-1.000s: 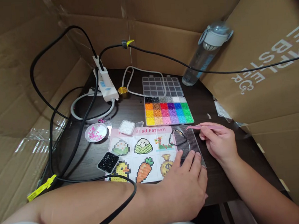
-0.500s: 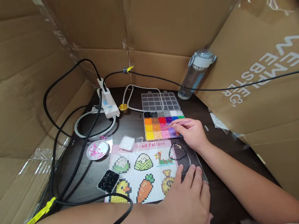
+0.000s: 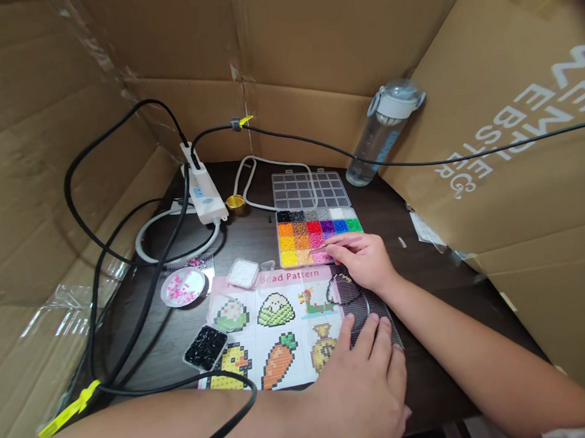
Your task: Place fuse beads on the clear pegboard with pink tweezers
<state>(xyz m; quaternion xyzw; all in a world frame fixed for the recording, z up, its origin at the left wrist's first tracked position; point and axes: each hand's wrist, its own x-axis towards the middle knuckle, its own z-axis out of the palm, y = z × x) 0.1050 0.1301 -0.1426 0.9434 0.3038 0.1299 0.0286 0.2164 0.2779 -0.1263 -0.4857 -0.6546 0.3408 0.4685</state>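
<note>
Pink tweezers are pinched in my right hand, their tips low over the pale peach beads near the front of the compartment box. My left hand lies flat with its fingers spread across the lower part of a clear pegboard and the right edge of the pattern sheet. On that pegboard sits a rounded outline of black beads; a few pale beads line its upper right, partly covered by my right hand.
Left of the sheet are a tub of black beads, a small box of white beads and a dish of pink and white beads. A power strip, black cable and water bottle stand around; cardboard walls enclose the table.
My right hand has moved the tweezers left and toward me, from the pink beads to the peach ones. My left hand stays on the pegboard. The view has shifted slightly.
</note>
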